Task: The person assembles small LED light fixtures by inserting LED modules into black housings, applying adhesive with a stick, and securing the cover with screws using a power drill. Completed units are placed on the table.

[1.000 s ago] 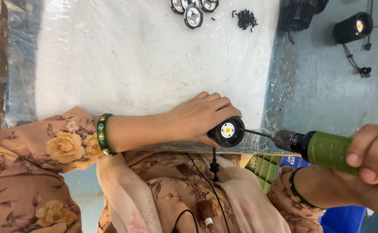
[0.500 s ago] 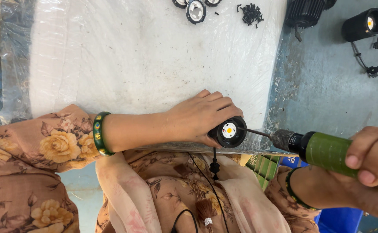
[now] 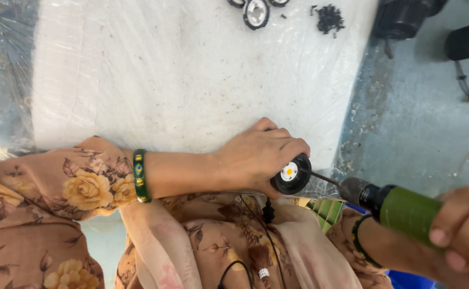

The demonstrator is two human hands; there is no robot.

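The white work surface (image 3: 165,80) is wrapped in clear plastic film, and most of what lies on it sits at the far edge: a few round black-and-silver lamp parts (image 3: 256,12) and, just beside them, a small heap of dark screws (image 3: 329,18). Off to the side, on the grey floor, a black finned housing (image 3: 406,18) and a finished black spotlight (image 3: 467,42) with its trailing cord lie well apart from the hands. Nothing stands between the tool and the piece being worked.

The left hand (image 3: 261,158), a green bangle (image 3: 140,175) on its wrist, is closed around a small round black lamp body (image 3: 291,174) with a yellow LED chip at its centre, holding it at the near edge of the surface. The right hand (image 3: 464,230) is wrapped tight around a green electric screwdriver (image 3: 400,208), whose thin bit reaches the rim of the lamp body.
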